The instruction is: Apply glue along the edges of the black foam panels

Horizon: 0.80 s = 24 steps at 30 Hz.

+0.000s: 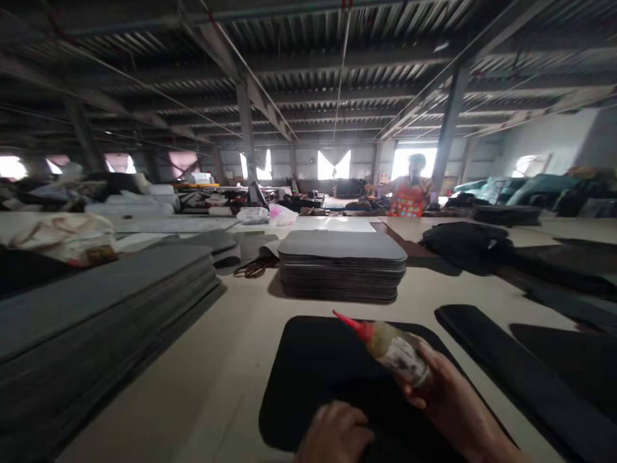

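Note:
In my right hand (434, 379) is a squeeze glue bottle (398, 354), its sides stained and its label worn. A red pointed nozzle (354, 325) tips up and to the left, above a black rounded panel (308, 366) lying flat on the table. Down at the panel's near part is my left hand (335, 434), its fingers bent and pressed together, slightly blurred. Whatever those fingers hold, if anything, is hidden. Both forearms cover parts of the panel's near side.
Beyond the panel stands a stack of grey rounded sheets (342, 273). A long pile of dark sheets (120, 296) fills the left. Black strips (501, 366) lie at right, below a dark cloth bundle (467, 244). Scissors (250, 269) rest beside the stack. Another person (409, 193) is far back.

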Motion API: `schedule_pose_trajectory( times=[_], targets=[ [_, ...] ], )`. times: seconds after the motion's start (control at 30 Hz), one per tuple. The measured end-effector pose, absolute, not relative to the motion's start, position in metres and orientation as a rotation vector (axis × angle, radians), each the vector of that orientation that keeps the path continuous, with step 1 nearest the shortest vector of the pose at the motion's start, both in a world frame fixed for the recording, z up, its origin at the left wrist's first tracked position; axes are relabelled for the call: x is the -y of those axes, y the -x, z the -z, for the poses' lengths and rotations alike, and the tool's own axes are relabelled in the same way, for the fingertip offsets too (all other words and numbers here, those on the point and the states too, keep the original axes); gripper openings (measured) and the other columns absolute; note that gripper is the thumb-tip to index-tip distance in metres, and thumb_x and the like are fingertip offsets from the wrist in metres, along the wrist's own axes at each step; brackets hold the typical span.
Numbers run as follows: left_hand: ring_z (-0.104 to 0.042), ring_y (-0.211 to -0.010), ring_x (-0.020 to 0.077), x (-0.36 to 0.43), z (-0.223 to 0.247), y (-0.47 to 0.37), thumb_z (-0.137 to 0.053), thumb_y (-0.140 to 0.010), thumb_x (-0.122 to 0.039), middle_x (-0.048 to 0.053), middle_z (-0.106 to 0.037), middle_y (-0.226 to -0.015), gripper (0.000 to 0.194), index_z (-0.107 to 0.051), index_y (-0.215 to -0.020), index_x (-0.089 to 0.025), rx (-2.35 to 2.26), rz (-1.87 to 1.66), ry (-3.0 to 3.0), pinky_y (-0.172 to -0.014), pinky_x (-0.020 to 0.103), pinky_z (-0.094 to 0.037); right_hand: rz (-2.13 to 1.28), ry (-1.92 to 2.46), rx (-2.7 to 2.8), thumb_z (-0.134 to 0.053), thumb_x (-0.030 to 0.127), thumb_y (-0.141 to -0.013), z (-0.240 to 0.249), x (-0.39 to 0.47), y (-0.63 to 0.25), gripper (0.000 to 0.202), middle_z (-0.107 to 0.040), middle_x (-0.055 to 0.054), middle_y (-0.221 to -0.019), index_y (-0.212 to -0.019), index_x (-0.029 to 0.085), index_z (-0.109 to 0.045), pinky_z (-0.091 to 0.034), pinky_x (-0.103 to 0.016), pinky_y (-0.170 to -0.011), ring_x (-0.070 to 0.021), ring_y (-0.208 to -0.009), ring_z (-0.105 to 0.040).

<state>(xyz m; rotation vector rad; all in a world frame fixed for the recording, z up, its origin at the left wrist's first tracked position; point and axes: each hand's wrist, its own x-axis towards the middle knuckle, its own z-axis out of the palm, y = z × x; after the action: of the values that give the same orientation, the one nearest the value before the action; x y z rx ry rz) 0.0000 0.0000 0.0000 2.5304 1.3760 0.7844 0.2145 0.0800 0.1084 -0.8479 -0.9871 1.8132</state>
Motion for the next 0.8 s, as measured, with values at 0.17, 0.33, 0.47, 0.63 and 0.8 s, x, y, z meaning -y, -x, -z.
schedule_pose_trajectory(
  times=[0.17, 0.33, 0.47, 0.63, 0.8],
  targets=[
    [-0.057, -0.109, 0.0190, 0.000, -0.003, -0.002, -0.061, -0.087, -0.064, 0.000, -0.064, -0.120, 0.049, -0.059, -0.118, -0.025, -1.362, -0.802, -2.569, -0.092, 0.031, -0.041, -1.756, 0.862, 1.171, -0.082, 0.044, -0.075, -0.108, -0.078, -0.213, 0.064, -0.058, 0.000, -0.087, -0.127, 0.026, -0.050, -0.039, -0.021, -0.057, -0.0113, -0.068, -0.047],
    [-0.057, -0.109, 0.0180, 0.006, -0.024, -0.006, -0.069, -0.085, -0.058, -0.002, -0.064, -0.120, 0.046, -0.061, -0.114, -0.024, -1.390, -0.723, -2.524, -0.091, 0.031, -0.040, -1.683, 0.959, 1.317, -0.084, 0.047, -0.072, -0.114, -0.076, -0.209, 0.073, -0.055, 0.002, -0.077, -0.130, 0.023, -0.046, -0.038, -0.022, -0.053, -0.0111, -0.062, -0.041],
    [-0.056, -0.111, 0.0187, 0.009, -0.029, -0.006, -0.067, -0.087, -0.057, -0.002, -0.064, -0.121, 0.044, -0.060, -0.116, -0.025, -1.417, -0.701, -2.488, -0.092, 0.032, -0.039, -1.658, 1.058, 1.334, -0.083, 0.055, -0.070, -0.116, -0.075, -0.204, 0.073, -0.053, 0.002, -0.067, -0.125, 0.022, -0.046, -0.035, -0.021, -0.047, -0.0112, -0.055, -0.040],
    [-0.057, -0.111, 0.0177, 0.009, -0.027, -0.006, -0.061, -0.090, -0.060, -0.002, -0.064, -0.121, 0.044, -0.059, -0.116, -0.024, -1.393, -0.740, -2.490, -0.091, 0.032, -0.039, -1.690, 1.091, 1.245, -0.080, 0.062, -0.069, -0.115, -0.078, -0.202, 0.058, -0.053, 0.001, -0.064, -0.099, 0.020, -0.054, -0.031, -0.019, -0.043, -0.0099, -0.052, -0.039],
    [-0.057, -0.111, 0.0197, 0.007, -0.028, -0.006, -0.059, -0.091, -0.061, 0.001, -0.064, -0.122, 0.046, -0.060, -0.117, -0.022, -1.367, -0.749, -2.491, -0.092, 0.033, -0.039, -1.746, 1.024, 1.200, -0.069, 0.062, -0.082, -0.111, -0.079, -0.203, 0.047, -0.053, 0.000, -0.062, -0.095, 0.018, -0.057, -0.024, -0.019, -0.044, -0.0063, -0.046, -0.031]
  ],
)
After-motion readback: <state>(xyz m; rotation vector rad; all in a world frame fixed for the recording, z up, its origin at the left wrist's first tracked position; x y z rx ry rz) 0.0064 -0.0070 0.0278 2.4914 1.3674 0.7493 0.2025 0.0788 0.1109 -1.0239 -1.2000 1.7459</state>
